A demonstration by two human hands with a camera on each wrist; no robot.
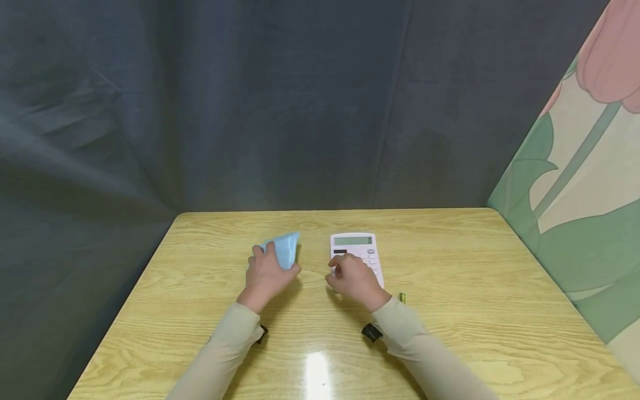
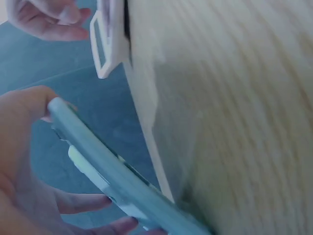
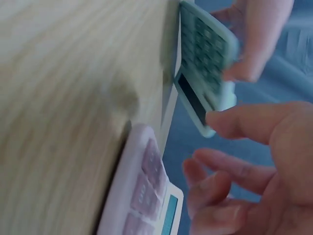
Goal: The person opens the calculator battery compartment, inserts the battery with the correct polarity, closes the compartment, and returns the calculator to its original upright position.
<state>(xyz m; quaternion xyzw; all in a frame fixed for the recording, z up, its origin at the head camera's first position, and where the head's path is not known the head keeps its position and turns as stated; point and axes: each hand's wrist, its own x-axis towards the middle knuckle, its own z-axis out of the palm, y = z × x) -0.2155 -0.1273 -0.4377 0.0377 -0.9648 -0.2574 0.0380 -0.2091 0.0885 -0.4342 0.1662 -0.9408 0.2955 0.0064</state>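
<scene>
My left hand (image 1: 266, 275) grips a light blue calculator (image 1: 286, 251) by its sides, thumb on one edge and fingers on the other. The calculator is tilted up from the table, and in the right wrist view its keys and dark display face the other hand. A pale pink calculator (image 1: 372, 261) lies flat on the right, its display at the far end. Just above its near left part is my right hand (image 1: 356, 279), fingers loosely bent and holding nothing. In the right wrist view the thumb and fingers stand apart.
A small green cylinder (image 1: 402, 298) lies beside the right wrist, partly hidden by the sleeve. The wooden table (image 1: 200, 278) ends at a dark curtain (image 1: 310, 111) behind and on the left. A flower-patterned cloth (image 1: 590, 222) hangs on the right.
</scene>
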